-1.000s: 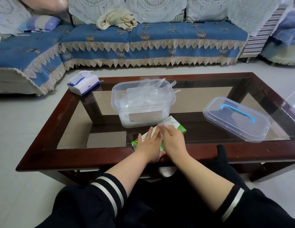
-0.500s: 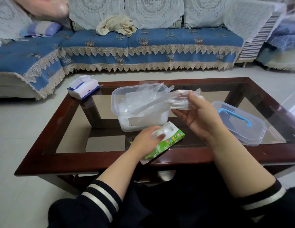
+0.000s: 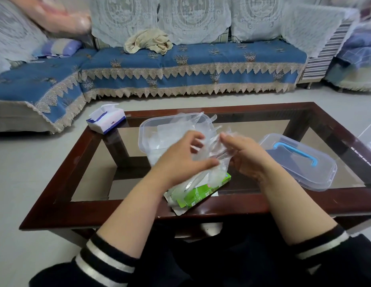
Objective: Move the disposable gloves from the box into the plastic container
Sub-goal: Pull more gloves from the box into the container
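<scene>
both hands, left hand (image 3: 181, 160) and right hand (image 3: 245, 157), fingers curled, gripping clear gloves (image 3: 209, 150) between green box (image 3: 198, 192) and plastic container (image 3: 151, 131)

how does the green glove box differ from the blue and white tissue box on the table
The green glove box lies at the near edge of the table, partly over the wooden frame; the tissue box sits at the far left corner. Clear gloves trail from the glove box up into the left hand and right hand; the tissue box is untouched, with a white flap standing up. Both are small cardboard boxes.
</scene>
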The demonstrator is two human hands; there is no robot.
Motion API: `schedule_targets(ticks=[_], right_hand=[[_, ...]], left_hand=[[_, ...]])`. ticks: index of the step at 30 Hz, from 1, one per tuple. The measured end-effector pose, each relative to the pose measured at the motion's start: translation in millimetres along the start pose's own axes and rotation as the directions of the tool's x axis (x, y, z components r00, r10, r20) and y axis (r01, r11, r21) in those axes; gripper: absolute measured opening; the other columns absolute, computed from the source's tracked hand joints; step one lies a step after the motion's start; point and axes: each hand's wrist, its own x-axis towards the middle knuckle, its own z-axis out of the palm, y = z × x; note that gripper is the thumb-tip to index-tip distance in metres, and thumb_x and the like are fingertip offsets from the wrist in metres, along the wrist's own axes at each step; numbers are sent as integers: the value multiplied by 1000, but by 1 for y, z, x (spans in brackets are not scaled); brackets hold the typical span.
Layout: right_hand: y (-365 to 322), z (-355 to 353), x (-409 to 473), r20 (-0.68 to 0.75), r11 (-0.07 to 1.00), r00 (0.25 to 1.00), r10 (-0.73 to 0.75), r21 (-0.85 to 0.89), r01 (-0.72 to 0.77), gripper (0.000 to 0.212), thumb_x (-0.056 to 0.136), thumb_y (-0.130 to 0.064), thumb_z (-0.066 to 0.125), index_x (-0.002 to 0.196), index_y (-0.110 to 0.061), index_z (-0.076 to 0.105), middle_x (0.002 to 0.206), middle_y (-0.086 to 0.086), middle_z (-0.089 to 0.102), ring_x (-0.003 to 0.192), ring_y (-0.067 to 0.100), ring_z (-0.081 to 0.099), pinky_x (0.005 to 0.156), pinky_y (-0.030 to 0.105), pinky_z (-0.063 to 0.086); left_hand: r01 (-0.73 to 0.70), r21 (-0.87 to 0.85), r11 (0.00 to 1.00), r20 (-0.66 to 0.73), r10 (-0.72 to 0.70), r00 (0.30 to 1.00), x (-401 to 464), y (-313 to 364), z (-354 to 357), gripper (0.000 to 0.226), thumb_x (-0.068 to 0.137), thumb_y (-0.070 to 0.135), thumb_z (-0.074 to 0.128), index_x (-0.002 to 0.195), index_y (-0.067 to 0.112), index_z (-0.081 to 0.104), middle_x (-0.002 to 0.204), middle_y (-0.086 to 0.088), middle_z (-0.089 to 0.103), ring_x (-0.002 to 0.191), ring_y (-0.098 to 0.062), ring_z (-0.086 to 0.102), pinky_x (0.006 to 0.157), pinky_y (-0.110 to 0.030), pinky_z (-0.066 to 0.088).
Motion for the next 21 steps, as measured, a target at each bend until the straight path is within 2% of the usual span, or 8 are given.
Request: schedule_targets(ticks=[2, 5, 7, 9, 14, 16, 19, 21], right_hand=[[-3, 6, 1, -22, 999, 999, -36, -30, 36, 20, 95, -21, 54, 100, -4, 64, 79, 11, 69, 62, 19, 66, 54, 27, 54], [-2, 3, 6, -126, 996, 988, -86, 15, 89, 39, 91, -41, 56, 106, -5, 63, 92, 11, 70, 73, 19, 68, 67, 33, 57], [2, 1, 4, -19, 997, 1000, -13, 71, 15, 64, 82, -59, 55, 121, -7, 60, 113, 12, 69, 98, 23, 69, 85, 37, 57], [7, 7, -3, 135, 997, 989, 57, 38, -62, 64, 85, -54, 50, 125, -4, 57, 122, 13, 65, 112, 25, 63, 96, 39, 51], [9, 16, 11, 23, 981, 1000, 13, 194, -18, 26, 90, -18, 49, 97, 1, 65, 95, 16, 66, 80, 21, 66, 77, 31, 54], [7, 15, 18, -7, 949, 996, 88, 305, -82, 30, 95, -14, 43, 84, -2, 68, 84, 12, 68, 73, 20, 68, 73, 32, 55], [-1, 13, 27, -51, 880, 968, 247, 430, -202, 27, 99, -10, 39, 91, 2, 62, 79, 17, 71, 68, 26, 71, 70, 37, 58], [-13, 12, 34, -74, 880, 955, 288, 413, -233, 30, 99, -9, 36, 97, 8, 61, 80, 21, 70, 69, 28, 70, 72, 39, 57]], left_hand=[[40, -70, 997, -39, -43, 998, 5, 4, 12, 31, 74, 32, 81, 90, 26, 56, 87, 8, 65, 74, -12, 65, 71, -30, 53], [120, -400, 908, -76, -163, 984, 9, 3, 14, 17, 81, 11, 75, 83, 11, 58, 71, -8, 71, 54, -20, 65, 54, -28, 50], [140, -386, 912, -83, -185, 979, 11, 5, 12, 13, 87, 13, 69, 86, 5, 58, 70, -6, 72, 53, -20, 65, 57, -32, 51], [143, -338, 930, -68, -175, 982, 11, 5, 14, 17, 92, 17, 63, 87, 3, 57, 75, -4, 73, 55, -21, 68, 58, -35, 53], [230, -403, 886, 23, -241, 970, 15, 1, 7, 24, 100, 17, 46, 82, 8, 59, 67, 1, 67, 54, -22, 66, 53, -28, 51], [279, -524, 805, 80, -280, 957, 16, -1, 3, 31, 101, 18, 39, 79, 7, 57, 67, -5, 67, 51, -25, 63, 51, -27, 50], [306, -652, 694, 59, -355, 933, 20, -12, -11, 34, 101, 21, 38, 79, 4, 58, 66, -11, 65, 47, -25, 59, 54, -30, 51], [301, -628, 718, -69, -437, 897, 24, -25, -24, 27, 99, 20, 44, 83, 5, 61, 67, -8, 65, 48, -20, 58, 55, -29, 51]])
